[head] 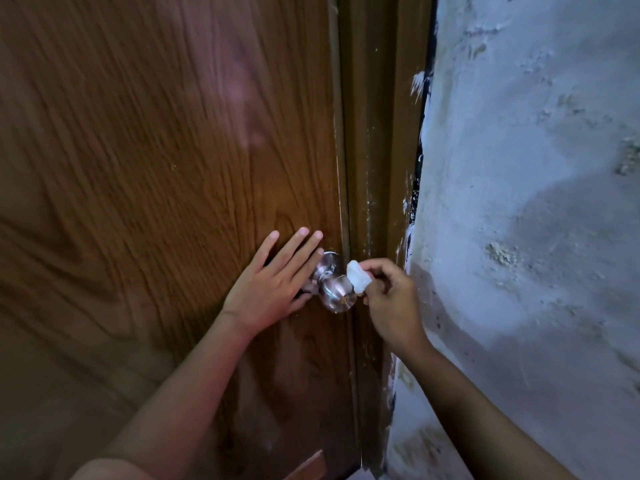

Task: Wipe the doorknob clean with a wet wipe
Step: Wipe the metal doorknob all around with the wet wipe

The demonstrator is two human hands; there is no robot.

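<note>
While the left hand (pixel 273 289) lies flat and open on the door (pixel 156 168), holding nothing, the right hand (pixel 391 299) pinches a bunched wet wipe (pixel 358 277) against the doorknob (pixel 337 292) by the door's latch edge; best to rub around its whole curve, neck included.

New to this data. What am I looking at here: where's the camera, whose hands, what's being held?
There is no machine: a person works with bare hands. The single picture comes from a wide-angle camera worn on the head, looking forward and down. The left hand lies open and flat against the brown wooden door, fingers spread beside the base of the metal doorknob. The right hand pinches a crumpled white wet wipe in its grip, pressed to the knob's right side. Right of the door frame is a rough painted wall.
</note>
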